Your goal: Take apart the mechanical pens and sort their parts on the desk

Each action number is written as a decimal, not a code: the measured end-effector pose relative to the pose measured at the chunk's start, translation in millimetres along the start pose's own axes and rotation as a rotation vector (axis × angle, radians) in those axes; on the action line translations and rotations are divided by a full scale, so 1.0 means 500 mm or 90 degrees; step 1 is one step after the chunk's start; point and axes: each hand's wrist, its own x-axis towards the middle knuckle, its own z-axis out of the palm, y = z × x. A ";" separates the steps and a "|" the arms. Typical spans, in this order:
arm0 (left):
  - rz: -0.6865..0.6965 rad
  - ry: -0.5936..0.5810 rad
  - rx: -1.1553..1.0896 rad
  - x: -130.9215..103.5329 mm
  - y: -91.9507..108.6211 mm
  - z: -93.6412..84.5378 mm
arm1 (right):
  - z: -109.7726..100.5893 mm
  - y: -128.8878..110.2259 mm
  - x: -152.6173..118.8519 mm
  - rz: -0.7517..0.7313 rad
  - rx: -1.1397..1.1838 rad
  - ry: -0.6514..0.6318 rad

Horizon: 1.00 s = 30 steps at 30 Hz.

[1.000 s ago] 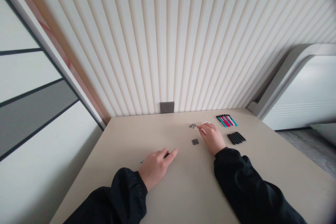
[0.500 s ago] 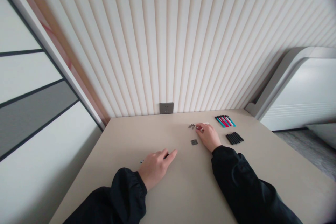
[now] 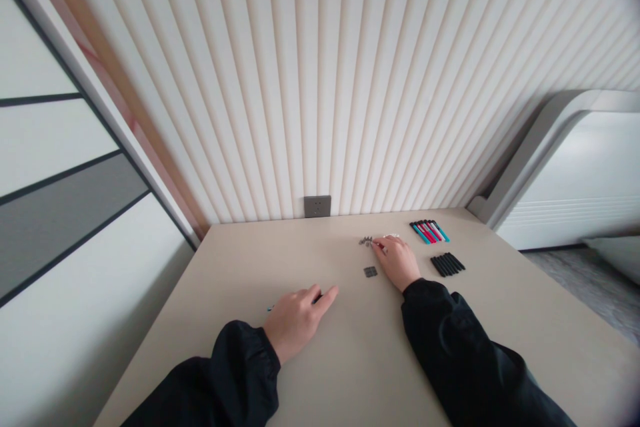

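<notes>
My left hand [image 3: 297,321] rests low over the table, closed around what looks like a slim pen, with the index finger stretched out. Only a light blue end [image 3: 271,308] and a dark bit between the fingers show; the palm side is hidden. Farther off, my right hand [image 3: 397,260] pinches at a small silvery part beside a little cluster of metal pieces [image 3: 365,241]. Under its fingers shows something white and reddish, mostly covered. Just nearer than those fingertips lies a group of small dark grey pieces [image 3: 370,271].
At the right lie a row of turquoise and red pens [image 3: 430,231] with black ends and a row of black tubes [image 3: 447,264]. Small white pieces [image 3: 393,235] sit behind my right hand. A ribbed wall with a socket [image 3: 317,206] borders the beige table [image 3: 240,267].
My right hand has shifted very slightly left at the metal pieces, its fingertips closing there. The left hand stays in place.
</notes>
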 end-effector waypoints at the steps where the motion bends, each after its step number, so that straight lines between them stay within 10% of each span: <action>1: 0.000 -0.001 0.000 0.000 0.000 0.000 | -0.002 -0.002 -0.001 -0.005 -0.007 -0.005; 30: -0.001 -0.038 -0.006 0.001 0.003 -0.006 | -0.009 -0.009 -0.018 -0.016 -0.018 -0.040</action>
